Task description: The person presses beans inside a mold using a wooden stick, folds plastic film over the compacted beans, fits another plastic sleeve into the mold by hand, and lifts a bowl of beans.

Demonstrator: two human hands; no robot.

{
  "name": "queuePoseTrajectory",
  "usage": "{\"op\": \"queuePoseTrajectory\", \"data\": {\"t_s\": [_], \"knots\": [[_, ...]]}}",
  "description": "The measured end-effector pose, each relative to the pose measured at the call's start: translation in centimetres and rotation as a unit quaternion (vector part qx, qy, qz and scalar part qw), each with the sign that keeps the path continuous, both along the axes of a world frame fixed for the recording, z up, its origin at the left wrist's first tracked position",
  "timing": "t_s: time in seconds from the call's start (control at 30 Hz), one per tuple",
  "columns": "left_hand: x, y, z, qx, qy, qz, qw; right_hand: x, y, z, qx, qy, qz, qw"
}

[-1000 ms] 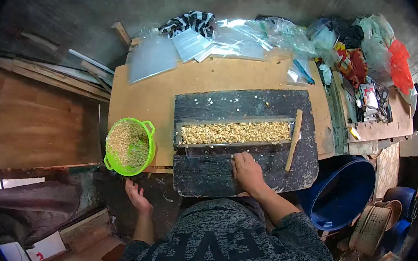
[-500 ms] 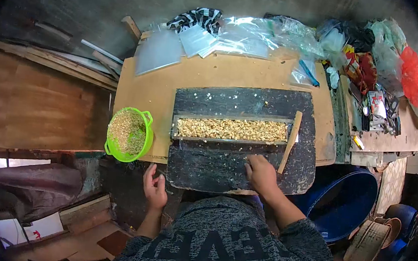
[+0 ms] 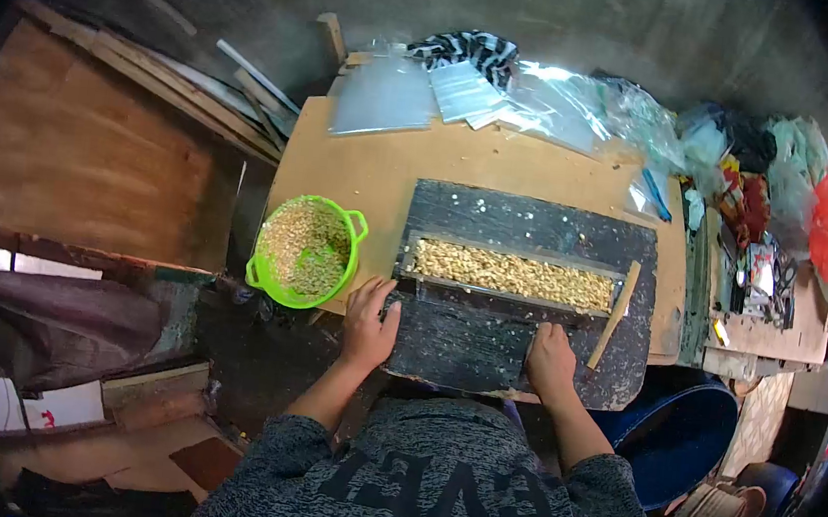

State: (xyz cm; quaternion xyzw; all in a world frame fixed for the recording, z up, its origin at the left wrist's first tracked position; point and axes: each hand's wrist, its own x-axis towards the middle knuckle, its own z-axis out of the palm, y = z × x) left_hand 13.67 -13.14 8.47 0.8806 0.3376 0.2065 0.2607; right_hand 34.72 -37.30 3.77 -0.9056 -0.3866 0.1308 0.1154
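Note:
My left hand (image 3: 370, 324) rests at the left edge of the black board (image 3: 471, 339), fingers stretched forward and thumb apart, holding nothing. On the board's front part lies my right hand (image 3: 551, 359), its fingers curled in; I see nothing in it. A long, narrow, clear-walled frame (image 3: 520, 298) sits across the board, filled with pale, chopped nut-like pieces (image 3: 512, 274). To its right lies a flat wooden stick (image 3: 614, 316), slanted. Left of the board stands a bright green basket (image 3: 357, 225) with more of the pieces (image 3: 288, 236) inside, just beyond my left hand.
Clear plastic sheets (image 3: 380, 98) and bags (image 3: 638, 111) line the back of the wooden table (image 3: 363, 164). At the right are a red bag (image 3: 827, 227) and assorted tools (image 3: 766, 282) on a side surface. A blue barrel (image 3: 681, 434) stands below, right of the board.
My left hand has moved up from beside the table to the board's left edge. My right hand stays on the board with its fingers curled. The view has shifted and tilted.

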Motion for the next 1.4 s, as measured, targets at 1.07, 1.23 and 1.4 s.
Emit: {"op": "queuePoseTrajectory", "data": {"t_s": [1.07,1.23,1.4], "knots": [[4.9,5.4,-4.6,0.03,0.02,-0.055,0.998,0.3,3.2,2.4,-0.022,0.05,-0.058,0.997],[5.1,5.7,-4.8,0.023,0.041,-0.06,0.997,-0.5,2.2,1.9,-0.008,0.055,-0.1,0.993],[4.7,5.5,-5.0,0.036,0.029,-0.058,0.997,-0.9,2.0,1.0,0.034,0.038,-0.122,0.991]]}}
